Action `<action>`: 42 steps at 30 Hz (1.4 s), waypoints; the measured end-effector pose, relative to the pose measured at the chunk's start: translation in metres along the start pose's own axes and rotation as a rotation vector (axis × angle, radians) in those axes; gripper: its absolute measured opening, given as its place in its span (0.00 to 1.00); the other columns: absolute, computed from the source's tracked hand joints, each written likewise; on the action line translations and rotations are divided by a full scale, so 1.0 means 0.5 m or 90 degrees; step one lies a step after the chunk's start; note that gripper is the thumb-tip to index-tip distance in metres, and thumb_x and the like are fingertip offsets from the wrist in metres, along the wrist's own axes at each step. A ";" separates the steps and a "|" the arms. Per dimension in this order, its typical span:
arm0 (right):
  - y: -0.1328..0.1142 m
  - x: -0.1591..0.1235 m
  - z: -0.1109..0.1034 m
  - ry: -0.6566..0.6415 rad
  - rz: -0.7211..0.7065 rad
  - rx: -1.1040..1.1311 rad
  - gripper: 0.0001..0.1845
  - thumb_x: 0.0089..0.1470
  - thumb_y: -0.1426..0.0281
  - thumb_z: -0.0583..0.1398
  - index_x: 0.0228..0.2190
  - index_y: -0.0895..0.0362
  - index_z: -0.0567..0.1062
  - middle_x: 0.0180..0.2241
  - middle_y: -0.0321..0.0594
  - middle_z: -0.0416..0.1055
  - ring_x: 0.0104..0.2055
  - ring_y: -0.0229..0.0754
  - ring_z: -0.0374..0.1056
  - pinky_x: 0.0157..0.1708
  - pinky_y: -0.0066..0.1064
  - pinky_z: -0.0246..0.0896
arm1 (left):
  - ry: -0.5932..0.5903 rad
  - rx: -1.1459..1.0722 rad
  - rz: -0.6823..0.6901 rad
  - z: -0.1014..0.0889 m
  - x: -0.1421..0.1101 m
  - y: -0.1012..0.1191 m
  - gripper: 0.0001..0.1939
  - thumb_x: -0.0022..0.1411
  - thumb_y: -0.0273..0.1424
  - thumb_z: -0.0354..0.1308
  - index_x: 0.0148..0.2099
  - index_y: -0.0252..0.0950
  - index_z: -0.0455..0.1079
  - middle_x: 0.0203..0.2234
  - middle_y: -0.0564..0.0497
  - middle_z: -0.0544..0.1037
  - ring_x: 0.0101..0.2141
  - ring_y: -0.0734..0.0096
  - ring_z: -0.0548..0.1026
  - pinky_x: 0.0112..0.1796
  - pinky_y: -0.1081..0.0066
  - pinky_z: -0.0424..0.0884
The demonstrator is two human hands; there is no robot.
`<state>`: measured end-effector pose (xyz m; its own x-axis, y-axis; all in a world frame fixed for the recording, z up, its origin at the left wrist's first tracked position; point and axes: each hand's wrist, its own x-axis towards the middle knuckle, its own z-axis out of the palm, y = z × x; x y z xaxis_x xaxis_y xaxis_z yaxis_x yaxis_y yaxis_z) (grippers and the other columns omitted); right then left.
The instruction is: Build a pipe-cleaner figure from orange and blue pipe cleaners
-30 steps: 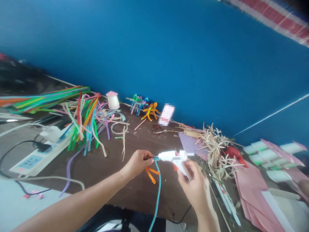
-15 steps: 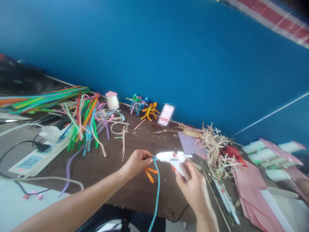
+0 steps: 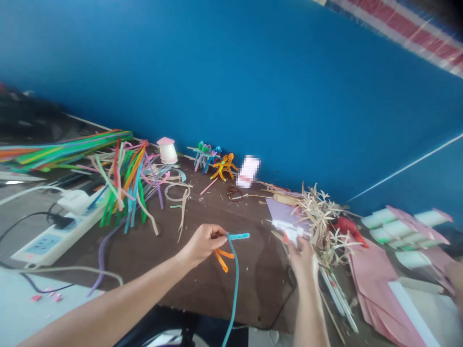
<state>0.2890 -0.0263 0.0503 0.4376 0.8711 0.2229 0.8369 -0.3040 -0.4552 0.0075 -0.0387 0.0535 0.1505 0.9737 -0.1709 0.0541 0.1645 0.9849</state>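
One blue pipe cleaner [image 3: 239,236], pinched in the left hand [image 3: 203,245], points coil-first toward the glue gun [image 3: 287,227], which the right hand [image 3: 304,258] grips.

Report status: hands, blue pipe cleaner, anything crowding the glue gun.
Left hand pinching blue pipe cleaner, long tail trailing toward wearer. Right hand on white glue gun. Pale flower shapes close beside the gun.

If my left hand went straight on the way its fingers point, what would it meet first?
Past the blue pipe cleaner it holds, your left hand would probably meet the glue gun in your right hand, though depth is unclear.
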 end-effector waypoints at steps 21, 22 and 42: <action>-0.221 -0.124 -0.004 -0.287 -0.457 0.297 0.13 0.46 0.77 0.56 0.35 0.54 0.72 0.33 0.39 0.70 0.37 0.41 0.65 0.39 0.32 0.60 | -0.049 0.121 0.045 0.003 0.005 0.015 0.10 0.46 0.29 0.53 0.28 0.30 0.73 0.19 0.52 0.72 0.21 0.76 0.66 0.23 0.77 0.59; -0.223 -0.123 -0.001 -0.283 -0.456 0.293 0.13 0.46 0.78 0.56 0.35 0.54 0.72 0.32 0.38 0.70 0.37 0.41 0.65 0.39 0.32 0.59 | -0.045 0.128 0.048 0.002 0.005 0.017 0.09 0.46 0.29 0.53 0.29 0.30 0.73 0.19 0.53 0.72 0.21 0.76 0.65 0.23 0.77 0.59; -0.229 -0.117 0.006 -0.299 -0.421 0.342 0.11 0.45 0.78 0.54 0.31 0.56 0.72 0.30 0.36 0.72 0.35 0.39 0.67 0.37 0.28 0.60 | -0.101 0.213 0.029 0.001 0.015 0.037 0.11 0.47 0.33 0.52 0.24 0.29 0.70 0.13 0.56 0.63 0.18 0.80 0.58 0.19 0.79 0.52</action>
<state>0.1665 -0.0412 0.0869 -0.3398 0.9034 0.2614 0.5537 0.4168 -0.7209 0.0099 -0.0283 0.0704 0.3092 0.9383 -0.1549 0.3601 0.0352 0.9323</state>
